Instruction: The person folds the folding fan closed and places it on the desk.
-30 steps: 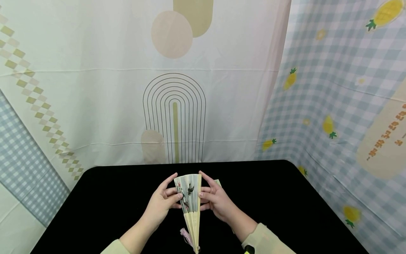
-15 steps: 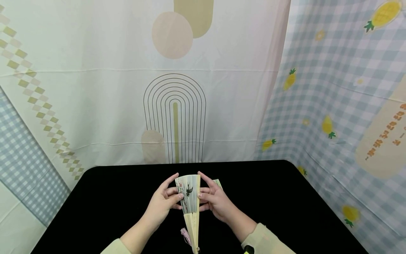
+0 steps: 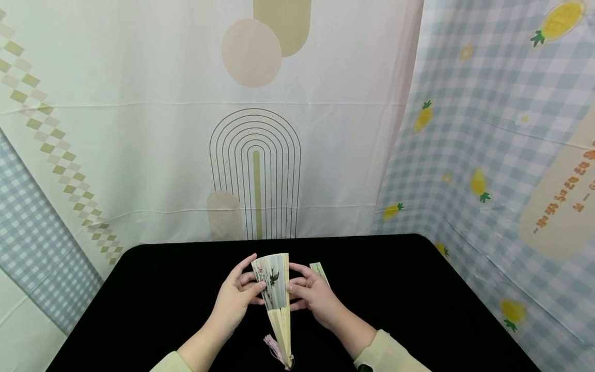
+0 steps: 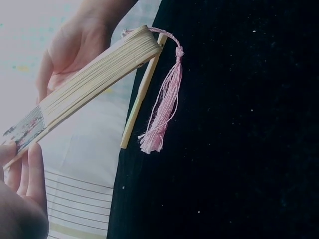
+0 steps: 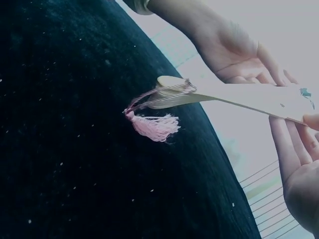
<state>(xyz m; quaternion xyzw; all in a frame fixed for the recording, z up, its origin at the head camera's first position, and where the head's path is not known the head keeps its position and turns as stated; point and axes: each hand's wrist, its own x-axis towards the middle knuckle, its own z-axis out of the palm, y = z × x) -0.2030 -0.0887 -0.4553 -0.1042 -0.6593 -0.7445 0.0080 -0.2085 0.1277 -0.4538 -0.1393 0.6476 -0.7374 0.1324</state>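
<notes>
A nearly folded hand fan (image 3: 273, 284) with pale wooden ribs and a printed bird is held upright between both hands in the head view. My left hand (image 3: 234, 297) pinches its left edge, thumb in front and other fingers behind. At the right edge, my right hand (image 3: 318, 297) holds it, thumb against the outer rib. From the pivot at the fan's lower end hangs a pink tassel (image 4: 167, 104). In the right wrist view, the fan's smooth outer rib (image 5: 239, 94) faces the camera.
Behind the right hand lies a narrow pale-green item (image 3: 319, 271), mostly hidden. A pale stick (image 4: 137, 107) shows past the fan in the left wrist view. The black table (image 3: 395, 289) has a patterned white curtain (image 3: 162, 155) behind and a checked one (image 3: 465, 129) at right.
The fan has narrowed as its leaves came together, and it has shifted slightly left. My right index finger has come down from the fan's top corner; more of the pale-green item shows.
</notes>
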